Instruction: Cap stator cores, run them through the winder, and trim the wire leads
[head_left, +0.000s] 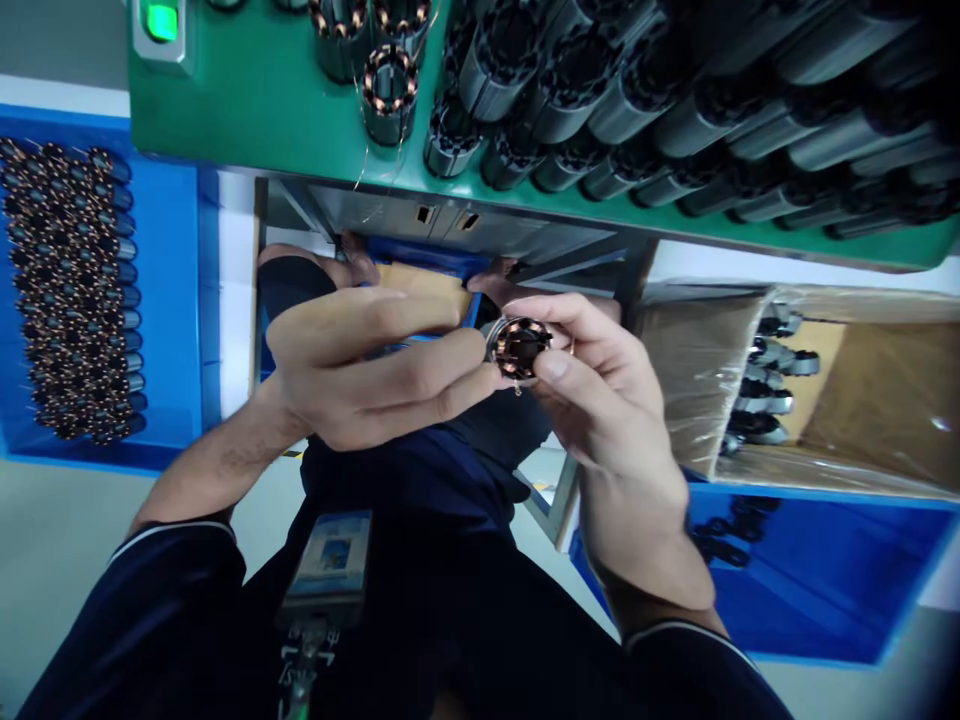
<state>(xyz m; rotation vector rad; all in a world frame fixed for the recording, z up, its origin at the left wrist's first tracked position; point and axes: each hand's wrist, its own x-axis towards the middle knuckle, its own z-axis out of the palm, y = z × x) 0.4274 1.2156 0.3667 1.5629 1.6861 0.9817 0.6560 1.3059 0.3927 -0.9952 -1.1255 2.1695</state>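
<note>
Between my two hands, above my lap, is a copper-wound motor stator [523, 350], its open ring end turned toward me. My right hand [600, 380] grips it from the right, with the thumb on its rim and fingers behind. My left hand [382, 365] reaches in from the left; its fingertips press together at the stator's left side. A short bit of wire sticks out below the ring. Whether the left fingertips also pinch a wire is hidden.
On the green bench top [247, 110] stand wound stators [390, 95] and rows of unwound cores [555, 90]. A blue bin [169, 300] of wound stators is at left. At right are a plastic-lined carton [870, 400] with metal parts and another blue bin [817, 610].
</note>
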